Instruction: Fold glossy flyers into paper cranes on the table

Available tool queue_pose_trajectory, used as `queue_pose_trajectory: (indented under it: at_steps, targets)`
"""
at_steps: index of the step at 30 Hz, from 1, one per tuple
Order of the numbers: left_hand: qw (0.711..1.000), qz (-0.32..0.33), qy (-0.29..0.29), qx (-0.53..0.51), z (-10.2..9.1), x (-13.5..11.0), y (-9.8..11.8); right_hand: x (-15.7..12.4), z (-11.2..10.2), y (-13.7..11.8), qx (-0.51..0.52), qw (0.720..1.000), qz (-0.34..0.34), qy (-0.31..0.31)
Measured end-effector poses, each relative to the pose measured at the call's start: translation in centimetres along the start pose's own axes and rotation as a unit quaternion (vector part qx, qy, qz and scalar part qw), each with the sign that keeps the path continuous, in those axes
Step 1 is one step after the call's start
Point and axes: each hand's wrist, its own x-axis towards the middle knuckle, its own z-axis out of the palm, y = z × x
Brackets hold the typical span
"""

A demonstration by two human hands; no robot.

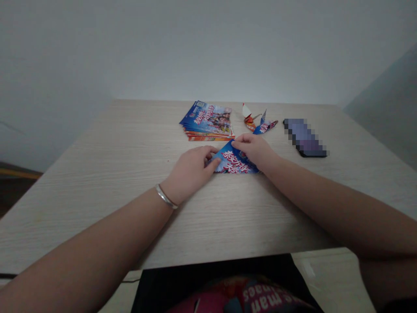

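A blue printed paper (235, 161), folded to a triangle with its peak pointing away from me, lies on the table between my hands. My left hand (197, 164) pinches its left corner, with the thumb on top and the fingers at the far side. At the peak, my right hand (256, 150) has its thumb and fingertips closed on the paper, and the palm covers part of the right edge. A silver bangle (165, 198) circles my left wrist.
Beyond my hands sits a fanned stack of printed leaflets (208, 119). To its right are an orange-and-white folded paper crane (249, 121) and a blue one (263, 128). A dark phone (304, 138), partly pixelated, lies farther right. The pale wooden table (130, 130) meets a wall behind.
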Motion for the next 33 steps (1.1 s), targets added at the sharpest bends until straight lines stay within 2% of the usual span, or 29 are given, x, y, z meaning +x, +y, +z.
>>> queue_pose_trajectory:
  at_steps: [3,7,12,18,22,27,33]
  targets:
    - [0.999,-0.011,0.009,-0.038,0.2,0.1,0.1,-0.7,0.1,-0.1,0.062,0.998,-0.007,-0.016]
    - [1.0,-0.016,0.005,-0.006,0.0,0.0,0.8,-1.7,0.6,0.0,0.136,0.99,-0.032,-0.021]
    - [0.999,-0.04,-0.008,0.022,-0.4,0.0,1.1,-2.0,1.1,0.1,0.166,0.983,-0.075,-0.007]
    - [0.998,-0.023,-0.008,-0.053,-0.5,0.1,0.5,-2.0,0.9,0.3,0.158,0.984,-0.077,-0.029]
    - [0.992,-0.022,0.049,-0.111,-0.7,0.4,-0.4,-1.8,-0.2,1.1,0.16,0.982,-0.056,-0.08]
    - [0.983,-0.036,0.101,-0.148,-0.7,0.9,-1.8,-1.7,-1.2,1.9,0.104,0.99,-0.05,-0.076]
    - [0.995,-0.043,0.065,-0.07,-1.0,0.6,-1.8,-2.6,-0.4,1.9,0.024,0.995,-0.076,-0.066]
